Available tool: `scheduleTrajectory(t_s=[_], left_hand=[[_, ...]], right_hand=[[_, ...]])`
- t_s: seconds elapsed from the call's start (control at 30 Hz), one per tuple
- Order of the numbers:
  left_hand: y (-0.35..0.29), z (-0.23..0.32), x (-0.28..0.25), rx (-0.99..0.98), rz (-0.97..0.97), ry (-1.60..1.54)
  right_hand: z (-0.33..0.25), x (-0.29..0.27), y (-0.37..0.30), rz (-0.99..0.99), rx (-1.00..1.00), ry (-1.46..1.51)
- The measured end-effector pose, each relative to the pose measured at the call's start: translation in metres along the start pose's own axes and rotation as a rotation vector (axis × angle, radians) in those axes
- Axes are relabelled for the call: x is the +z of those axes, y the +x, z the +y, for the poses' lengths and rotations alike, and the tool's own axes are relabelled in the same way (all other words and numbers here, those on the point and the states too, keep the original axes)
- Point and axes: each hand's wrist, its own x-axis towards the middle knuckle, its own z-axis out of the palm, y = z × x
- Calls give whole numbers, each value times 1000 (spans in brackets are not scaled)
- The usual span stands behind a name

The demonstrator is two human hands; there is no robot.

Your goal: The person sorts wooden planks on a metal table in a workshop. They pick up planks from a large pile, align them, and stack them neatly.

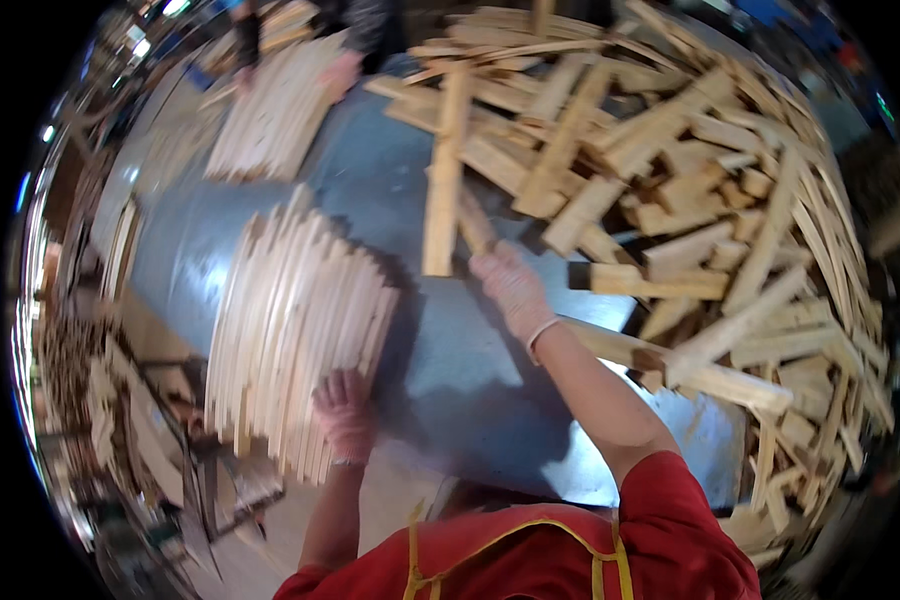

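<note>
1. Closed around the near end of one slat (476,222), as far as the blur shows, my right hand (513,290) reaches across the blue table (470,380) beside the pile (685,195).
2. My left hand (346,415) lies on the stack (295,310) at its near right edge, fingers bent; whether they grip or merely press, I cannot tell.
3. Alongside my slat lies a plank (445,190), close enough to snag it if I pull askew.
4. Crossed at all angles, the pile could slide toward my wrist should a supporting piece shift.
5. Uneven near ends of the stack appear to jut past the table's edge; too hard a push could tip them off.
</note>
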Motion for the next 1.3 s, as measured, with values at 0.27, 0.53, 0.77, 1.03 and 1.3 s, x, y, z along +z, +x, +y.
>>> scheduleTrajectory(t_s=[0.27, 0.53, 0.77, 1.03, 1.3], left_hand=[[-11, -2, 0, -109, -160, -43], [-24, -13, 7, -76, -147, -158], [-18, -16, 9, 75, -248, -321], [-30, -7, -12, 179, -161, -249], [-37, 143, -56, 242, -530, -1000]], right_hand=[[-4, 103, 69, 211, -181, -1020], [27, 105, -35, 261, -216, -555], [67, 177, -242, -531, 84, -514], [26, -73, -216, 235, 44, -1498], [-97, -59, -211, 79, 99, -956]])
